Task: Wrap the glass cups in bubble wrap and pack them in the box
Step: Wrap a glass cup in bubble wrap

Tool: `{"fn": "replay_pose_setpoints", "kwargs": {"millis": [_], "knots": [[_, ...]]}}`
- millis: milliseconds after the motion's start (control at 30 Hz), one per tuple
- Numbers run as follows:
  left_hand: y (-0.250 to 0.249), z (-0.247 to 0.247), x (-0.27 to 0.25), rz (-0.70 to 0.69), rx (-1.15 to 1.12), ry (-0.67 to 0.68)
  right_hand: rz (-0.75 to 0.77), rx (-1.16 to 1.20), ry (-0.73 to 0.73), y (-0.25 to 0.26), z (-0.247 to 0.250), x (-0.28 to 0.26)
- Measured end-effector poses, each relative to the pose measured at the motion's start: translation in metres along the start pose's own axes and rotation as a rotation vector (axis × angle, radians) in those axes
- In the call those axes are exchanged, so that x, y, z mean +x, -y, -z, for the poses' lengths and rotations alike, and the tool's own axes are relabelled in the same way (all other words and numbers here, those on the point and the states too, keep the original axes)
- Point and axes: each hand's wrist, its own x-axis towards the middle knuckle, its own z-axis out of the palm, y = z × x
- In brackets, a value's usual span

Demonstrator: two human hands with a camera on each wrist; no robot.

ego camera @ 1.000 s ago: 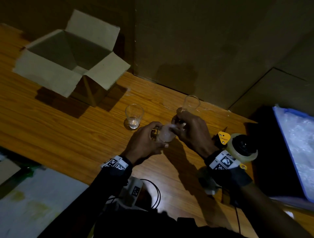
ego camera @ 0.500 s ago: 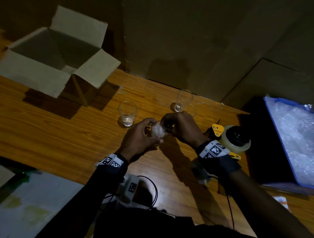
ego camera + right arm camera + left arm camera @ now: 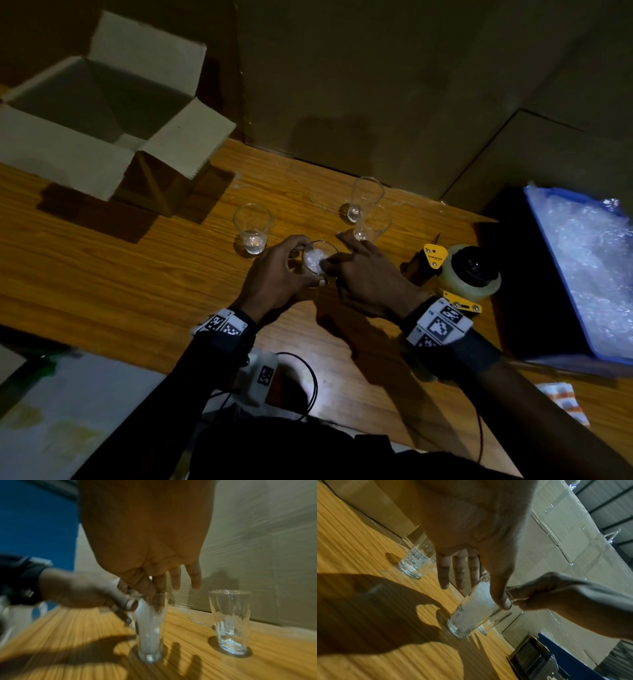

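On the wooden table [image 3: 102,260] the left hand [image 3: 274,277] curls round a glass [image 3: 317,262] stuffed with white bubble wrap [image 3: 477,605], standing upright — the right hand [image 3: 368,277] pinches at its rim, other fingers loosely spread. Past them stand three more glasses [image 3: 252,228]; farther back left, the box [image 3: 102,113] sits open.

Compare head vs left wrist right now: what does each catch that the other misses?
Head only: the open cardboard box at the table's far left, the tape dispenser, and both wrist bands.
Left wrist only: the price label on the empty glass, and the stuffed glass side-on, white bubble wrap filling it nearly to the base.
Both: the left hand holding that glass near its rim, the right hand with fingers at its mouth, the wooden table, and the blue bin.
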Motion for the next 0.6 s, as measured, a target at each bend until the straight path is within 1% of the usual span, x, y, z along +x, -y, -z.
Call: {"fn": "replay_pose_setpoints", "kwargs": {"millis": [33,100,133,167,200,300,400,467,500,533,600], "knots": [[0.0,0.0,0.0,0.003,0.002,-0.001,-0.016,0.054,-0.036,0.001,0.002,-0.001],[-0.002,0.0,0.0,-0.002,0.007,0.008,-0.044,0.182,-0.219,0.0,0.003,-0.003],[-0.002,0.001,0.0,-0.006,0.011,0.011,-0.035,0.216,-0.3,0.0,0.002,-0.003],[-0.002,0.001,0.001,-0.011,0.012,0.012,-0.025,0.214,-0.33,0.0,0.0,-0.003],[-0.002,0.001,0.001,-0.013,0.012,0.013,-0.019,0.181,-0.308,0.001,-0.001,-0.002],[-0.004,0.003,-0.001,-0.024,0.033,0.011,-0.076,0.044,-0.14,0.004,-0.007,-0.001],[-0.005,0.004,-0.001,-0.042,0.036,0.011,-0.118,-0.049,-0.095,0.012,-0.012,-0.001],[-0.005,0.005,-0.001,-0.061,0.04,0.025,-0.128,-0.057,-0.081,0.016,-0.015,-0.001],[-0.004,0.005,-0.001,-0.071,0.056,0.039,-0.134,-0.017,-0.092,0.016,-0.015,-0.002],[-0.004,0.005,-0.002,-0.08,0.081,0.055,-0.14,0.074,-0.13,0.014,-0.015,-0.004],[-0.005,0.006,-0.003,-0.1,0.147,0.082,-0.162,0.332,-0.277,0.01,-0.018,-0.009]]}}
